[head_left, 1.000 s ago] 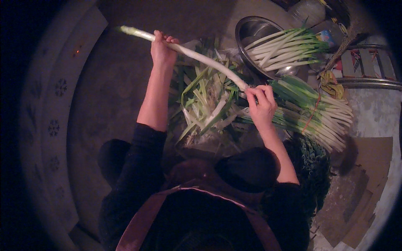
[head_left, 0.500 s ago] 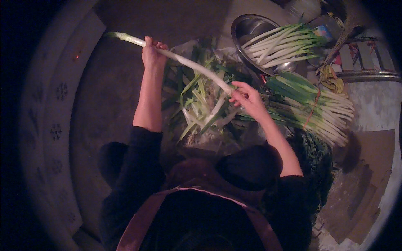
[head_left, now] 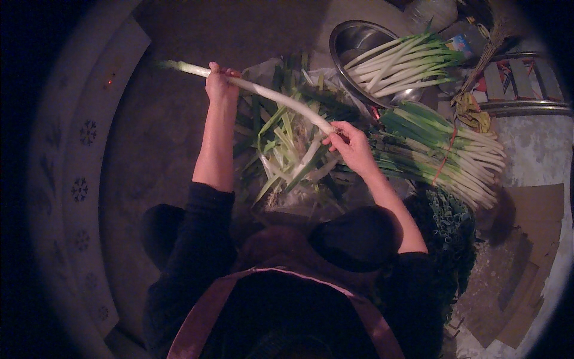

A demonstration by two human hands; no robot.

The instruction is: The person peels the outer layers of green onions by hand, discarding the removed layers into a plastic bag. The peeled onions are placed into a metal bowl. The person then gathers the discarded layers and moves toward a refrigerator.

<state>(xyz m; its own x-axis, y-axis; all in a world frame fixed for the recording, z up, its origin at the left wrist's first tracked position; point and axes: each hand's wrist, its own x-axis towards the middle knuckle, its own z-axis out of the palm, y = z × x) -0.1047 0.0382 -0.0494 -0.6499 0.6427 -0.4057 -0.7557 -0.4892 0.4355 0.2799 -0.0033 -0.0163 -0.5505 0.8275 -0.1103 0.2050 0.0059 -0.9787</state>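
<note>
Stretching dimly below, the floor (head_left: 173, 119) borders a snowflake-patterned panel (head_left: 84, 161) at left; a metal bowl (head_left: 362, 42) and a tied bundle (head_left: 439, 149) lie at right. Above a heap of loose leaves (head_left: 290, 149), a long green onion (head_left: 275, 95) slants, green tip upper left, root end lower right; the left hand (head_left: 220, 84) grips its shaft, the right hand (head_left: 354, 145) pinches the root end.

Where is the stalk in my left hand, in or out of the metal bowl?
Out: your left hand holds the stalk, and neither end reaches the metal bowl.
</note>
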